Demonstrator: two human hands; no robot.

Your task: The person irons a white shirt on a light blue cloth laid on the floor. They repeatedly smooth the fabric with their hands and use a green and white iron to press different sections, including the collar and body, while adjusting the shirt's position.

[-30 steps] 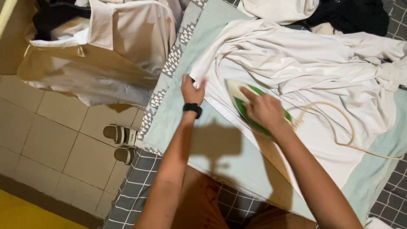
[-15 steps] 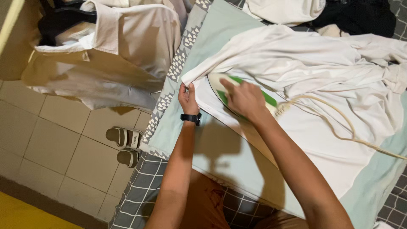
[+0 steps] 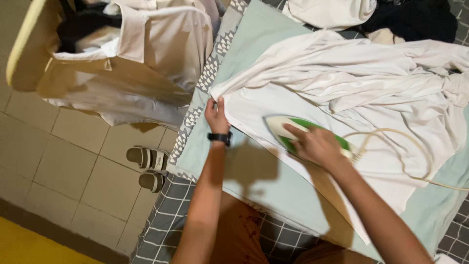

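Note:
A white garment (image 3: 342,83) lies spread and bunched on a pale green cloth (image 3: 254,34) over a bed. My right hand (image 3: 315,144) grips the handle of a green and white iron (image 3: 283,128), which rests flat on the garment's near flat part. Its cream cord (image 3: 405,146) loops off to the right. My left hand (image 3: 216,115), with a black wristband, pinches the garment's left corner and holds it down at the cloth.
A grey checked sheet (image 3: 161,220) and a triangle-patterned cover (image 3: 198,102) edge the bed. White shirts (image 3: 156,44) hang over a beige bag on the left. A pair of sandals (image 3: 146,166) sits on the tiled floor. Dark clothes (image 3: 410,17) lie at the top right.
The iron slid up toward the garment's left corner, then came back down and to the right. My left hand stayed pinching the corner.

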